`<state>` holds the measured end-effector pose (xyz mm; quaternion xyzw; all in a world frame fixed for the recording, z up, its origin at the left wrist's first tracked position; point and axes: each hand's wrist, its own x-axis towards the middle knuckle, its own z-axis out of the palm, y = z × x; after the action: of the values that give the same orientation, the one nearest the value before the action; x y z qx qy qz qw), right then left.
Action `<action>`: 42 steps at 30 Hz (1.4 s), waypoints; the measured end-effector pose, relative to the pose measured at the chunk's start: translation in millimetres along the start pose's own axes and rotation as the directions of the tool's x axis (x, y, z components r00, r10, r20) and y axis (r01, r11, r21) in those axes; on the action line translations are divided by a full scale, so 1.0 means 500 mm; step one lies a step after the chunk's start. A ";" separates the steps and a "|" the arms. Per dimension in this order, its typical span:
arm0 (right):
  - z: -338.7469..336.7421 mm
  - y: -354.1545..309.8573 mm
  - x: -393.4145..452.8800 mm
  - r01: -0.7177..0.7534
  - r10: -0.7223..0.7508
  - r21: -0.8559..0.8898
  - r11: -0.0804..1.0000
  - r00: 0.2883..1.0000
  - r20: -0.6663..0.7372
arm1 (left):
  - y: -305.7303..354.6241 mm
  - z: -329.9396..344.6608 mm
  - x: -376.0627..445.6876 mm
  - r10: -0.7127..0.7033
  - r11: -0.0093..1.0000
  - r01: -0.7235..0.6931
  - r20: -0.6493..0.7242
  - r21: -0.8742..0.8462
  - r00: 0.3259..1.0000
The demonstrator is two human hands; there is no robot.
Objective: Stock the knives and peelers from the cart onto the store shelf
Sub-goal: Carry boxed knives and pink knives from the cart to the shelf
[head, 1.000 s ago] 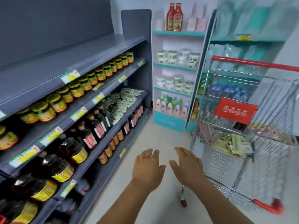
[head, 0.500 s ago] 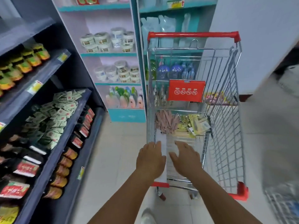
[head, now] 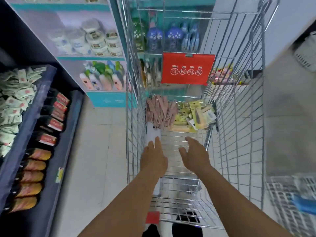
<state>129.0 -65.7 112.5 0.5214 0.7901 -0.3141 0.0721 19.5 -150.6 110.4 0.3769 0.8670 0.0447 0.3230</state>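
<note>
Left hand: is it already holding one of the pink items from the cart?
No, the left hand reaches into the cart with straight fingers, short of the pink items.

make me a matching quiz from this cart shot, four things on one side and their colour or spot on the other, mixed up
Things:
1. pile of slim handled tools in the wire shopping cart
2. carded packets in the cart
3. flat sign hanging on the cart's far end
4. left hand

Descriptions:
A. red with white circle symbols
B. pale pink, at the cart's left side
C. open, reaching into the cart beside the right hand
D. yellow-green, at the cart's right side

Pairs: 1-B, 2-D, 3-A, 4-C
</note>
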 end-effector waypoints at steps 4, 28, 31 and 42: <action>0.033 0.035 0.079 -0.010 0.009 0.017 1.000 0.997 0.080 | -0.015 0.067 0.065 -0.150 0.988 0.151 0.025 -0.023 0.988; 0.198 0.086 0.400 0.299 -0.309 0.094 0.950 0.943 0.127 | -0.041 0.287 0.237 -0.490 0.869 0.490 0.022 -0.068 0.872; 0.186 0.075 0.425 0.228 -0.236 0.121 0.966 0.970 0.053 | -0.037 0.288 0.237 -0.568 0.794 0.568 0.068 -0.217 0.820; 0.187 0.009 0.521 -0.001 0.012 0.133 0.991 0.997 -0.081 | -0.044 0.298 0.227 -0.538 0.816 0.531 0.032 -0.228 0.842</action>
<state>-3.3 84.8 -78.4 0.5398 0.7680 -0.3445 0.0059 36.8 -113.4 -73.9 0.0781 0.9321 0.0580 0.3488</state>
